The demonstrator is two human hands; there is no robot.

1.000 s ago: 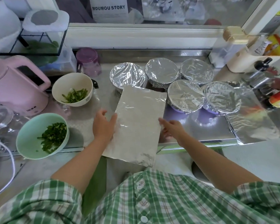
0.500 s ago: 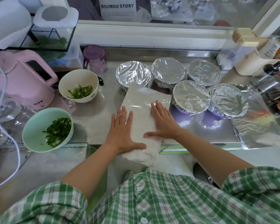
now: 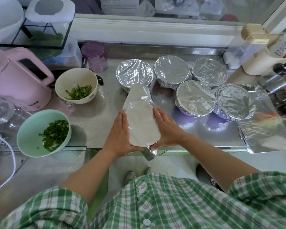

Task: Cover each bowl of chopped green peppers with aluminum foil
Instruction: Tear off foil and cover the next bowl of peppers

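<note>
A sheet of aluminum foil [image 3: 141,123] lies at the counter's front edge, bulging over something round that stays hidden beneath it. My left hand [image 3: 120,136] presses flat against its left side and my right hand [image 3: 168,128] against its right side, folding the edges down. Two uncovered bowls of chopped green pepper stand to the left: a cream bowl [image 3: 68,81] and a mint green bowl [image 3: 29,138]. Several foil-covered bowls [image 3: 195,100] are grouped at the back right.
A spare foil sheet [image 3: 262,129] lies flat at the right. A pink kettle [image 3: 20,85] and a purple-lidded jar [image 3: 94,55] stand at the back left. Bottles and containers [image 3: 261,52] crowd the right back corner. The counter edge [image 3: 196,148] runs just behind my wrists.
The foil was held as a flat sheet, then pressed from above with both palms. Now my hands have slid to its two sides and the edges are folded down.
</note>
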